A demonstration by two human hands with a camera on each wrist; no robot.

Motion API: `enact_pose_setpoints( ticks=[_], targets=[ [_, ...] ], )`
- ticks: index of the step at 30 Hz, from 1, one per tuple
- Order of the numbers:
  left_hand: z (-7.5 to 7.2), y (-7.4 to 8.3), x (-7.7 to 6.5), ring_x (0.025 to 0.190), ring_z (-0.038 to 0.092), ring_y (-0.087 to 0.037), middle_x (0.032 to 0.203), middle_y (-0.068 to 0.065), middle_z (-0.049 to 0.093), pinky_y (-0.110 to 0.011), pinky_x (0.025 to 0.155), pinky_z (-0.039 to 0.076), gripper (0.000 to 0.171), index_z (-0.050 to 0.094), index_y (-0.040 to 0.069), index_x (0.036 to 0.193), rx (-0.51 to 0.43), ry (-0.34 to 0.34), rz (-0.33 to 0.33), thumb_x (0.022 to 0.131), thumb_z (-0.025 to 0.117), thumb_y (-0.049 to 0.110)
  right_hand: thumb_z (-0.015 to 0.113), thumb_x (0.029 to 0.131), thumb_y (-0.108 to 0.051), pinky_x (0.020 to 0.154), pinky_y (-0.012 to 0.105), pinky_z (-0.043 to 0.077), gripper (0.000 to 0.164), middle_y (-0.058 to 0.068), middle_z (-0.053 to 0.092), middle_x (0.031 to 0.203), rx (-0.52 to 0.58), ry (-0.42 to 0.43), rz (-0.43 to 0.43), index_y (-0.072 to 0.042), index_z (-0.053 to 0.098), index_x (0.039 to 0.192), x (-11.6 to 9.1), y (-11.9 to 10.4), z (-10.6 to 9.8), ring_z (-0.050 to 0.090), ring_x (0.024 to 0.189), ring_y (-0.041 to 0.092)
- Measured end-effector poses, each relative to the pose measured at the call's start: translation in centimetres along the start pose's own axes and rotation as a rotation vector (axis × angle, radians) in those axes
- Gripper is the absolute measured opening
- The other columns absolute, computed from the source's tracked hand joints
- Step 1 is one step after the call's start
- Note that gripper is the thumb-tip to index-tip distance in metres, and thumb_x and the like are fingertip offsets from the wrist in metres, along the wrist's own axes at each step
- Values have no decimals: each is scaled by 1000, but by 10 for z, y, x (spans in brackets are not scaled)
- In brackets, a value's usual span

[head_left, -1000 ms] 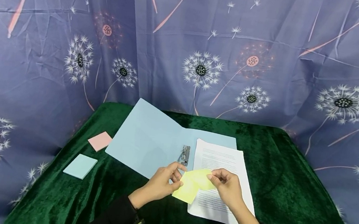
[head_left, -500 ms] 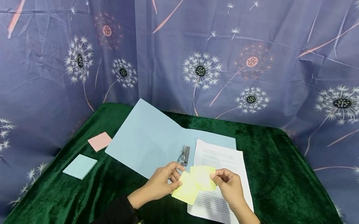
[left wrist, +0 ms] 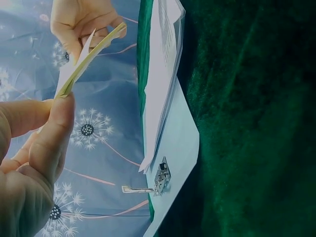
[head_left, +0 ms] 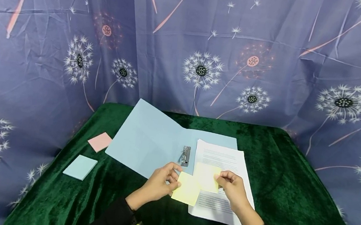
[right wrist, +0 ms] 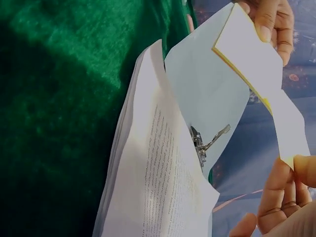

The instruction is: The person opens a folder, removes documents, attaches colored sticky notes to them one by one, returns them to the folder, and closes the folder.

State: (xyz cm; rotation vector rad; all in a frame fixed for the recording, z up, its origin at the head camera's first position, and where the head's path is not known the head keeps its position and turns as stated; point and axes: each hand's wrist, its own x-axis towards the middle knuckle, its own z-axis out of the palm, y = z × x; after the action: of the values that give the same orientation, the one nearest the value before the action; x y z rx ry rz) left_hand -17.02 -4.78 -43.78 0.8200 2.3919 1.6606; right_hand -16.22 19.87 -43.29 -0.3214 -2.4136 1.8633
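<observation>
Currently, an open blue folder [head_left: 150, 139] lies on the tabletop [head_left: 291, 199], which is covered in dark green velvety cloth. Above the folder's near edge, the left hand [head_left: 160, 181] pinches a yellow pad [head_left: 187, 190] between thumb and finger. Above the folder's right half, the right hand [head_left: 231, 188] has its thumb and fingers gripping a thin yellow sheet [head_left: 207, 177] by its outer side. Sheet and pad overlap in the head view, and the right wrist view shows them meeting at the pad's corner; whether they are stuck together I cannot tell. Pad and sheet show plain faces.

A stack of white papers [head_left: 223, 158] rests on the folder's right half and runs past its near edge, under the raised sheet. Rows of printed text fill the top page, too small to read. Near the folder's middle stands a metal clip [head_left: 185, 156], its lever raised in the wrist views.

To the folder's left, just beside its edge, lies a pink pad [head_left: 99, 142]; nearer the person on that same side is a light blue pad [head_left: 80, 167]. Behind the folder hangs a purple-blue curtain [head_left: 169, 63] printed with dandelions.
</observation>
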Motion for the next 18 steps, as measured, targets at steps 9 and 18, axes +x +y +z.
enact_pose_setpoints(
  ticks=[9,18],
  targets=[
    [-7,31,-10,67,60,-27,86,-16,54,-32,50,51,33,47,-6,115,-58,-20,-12,85,59,-10,63,86,-6,60,32,45,14,7,56,71,7,9,7,7,58,89,2,3,-2,54,66,19],
    [-9,34,-14,66,59,-25,84,-15,52,-41,52,51,30,46,-7,113,-54,-28,-11,86,58,-11,63,87,-6,58,31,45,13,6,56,68,19,19,18,6,58,87,2,7,-4,55,62,18]
  ],
)
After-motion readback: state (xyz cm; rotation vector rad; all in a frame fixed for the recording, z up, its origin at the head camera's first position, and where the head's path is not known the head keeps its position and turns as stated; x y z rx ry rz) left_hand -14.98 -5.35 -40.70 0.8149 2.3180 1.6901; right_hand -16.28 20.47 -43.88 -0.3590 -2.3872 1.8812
